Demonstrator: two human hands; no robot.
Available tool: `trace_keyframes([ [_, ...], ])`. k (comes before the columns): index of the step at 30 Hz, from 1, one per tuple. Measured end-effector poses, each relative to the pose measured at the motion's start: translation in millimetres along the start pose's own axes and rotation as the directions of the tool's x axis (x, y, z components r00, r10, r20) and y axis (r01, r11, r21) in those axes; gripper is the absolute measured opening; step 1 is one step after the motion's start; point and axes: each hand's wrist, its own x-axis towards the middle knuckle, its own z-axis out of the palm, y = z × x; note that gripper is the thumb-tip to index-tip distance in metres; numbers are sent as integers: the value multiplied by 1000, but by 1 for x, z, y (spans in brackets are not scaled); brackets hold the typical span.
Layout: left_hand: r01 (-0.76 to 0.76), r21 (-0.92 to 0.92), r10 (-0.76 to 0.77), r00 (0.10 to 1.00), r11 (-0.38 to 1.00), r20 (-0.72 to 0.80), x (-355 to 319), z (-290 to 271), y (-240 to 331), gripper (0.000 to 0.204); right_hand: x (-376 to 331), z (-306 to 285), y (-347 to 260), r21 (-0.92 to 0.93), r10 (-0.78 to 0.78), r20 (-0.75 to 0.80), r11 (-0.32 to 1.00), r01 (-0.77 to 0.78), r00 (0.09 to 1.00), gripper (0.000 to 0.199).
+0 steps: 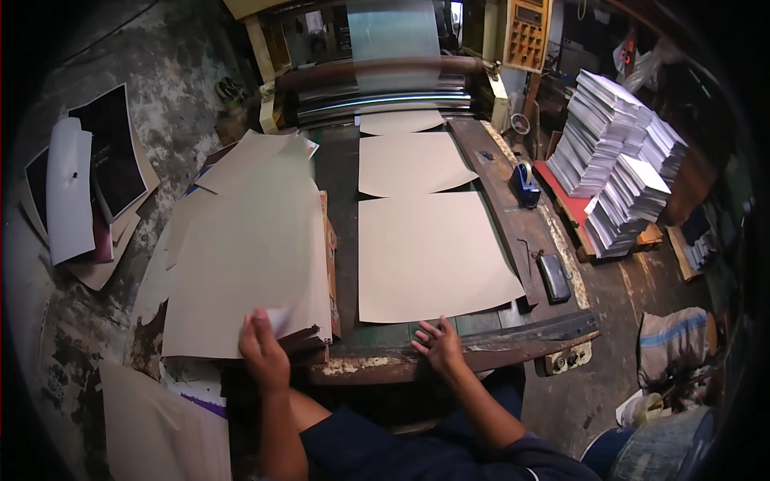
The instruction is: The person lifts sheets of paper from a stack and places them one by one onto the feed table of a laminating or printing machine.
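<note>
At the front of a tall stack of tan paper sheets (pixel 241 248), my left hand (pixel 265 353) is closed on the near edge of the top sheet. A pale blurred patch shows beside its thumb, and the stack's far right corner is smeared by motion. My right hand (pixel 441 345) is open with spread fingers, just short of the near edge of a tan sheet (pixel 433 256) lying on the machine bed. Beyond that sheet lie a second sheet (pixel 409 163) and a third sheet (pixel 397 122), in line toward the shiny rollers (pixel 385 106).
A blue tape dispenser (pixel 526 186) and a dark case (pixel 554 278) sit on the bed's right ledge. White paper stacks (pixel 601 136) stand on a pallet at right. Loose dark-printed sheets (pixel 120 152) lie on the left floor. A control panel (pixel 528 34) is mounted at the back.
</note>
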Motion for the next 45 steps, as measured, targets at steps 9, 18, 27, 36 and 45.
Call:
trace_keyframes([
  [9,-549,-40,397,552,835,733,-39,-4,52,48,-100,30,-64,-240,-24,301,966,100,953,60],
  [18,-613,219,405,708,759,578,15,-15,10,64,-106,-76,-14,-400,105,242,917,0,965,30],
  [27,-267,153,147,832,952,534,23,-18,-20,42,-154,-112,26,-477,202,231,876,-70,952,40],
  [36,-81,92,17,839,992,544,25,-19,-9,36,-154,-94,25,-391,187,177,914,-105,966,43],
  [45,-131,286,51,961,949,270,8,3,-4,41,-99,-74,8,-136,129,180,985,-105,975,49],
])
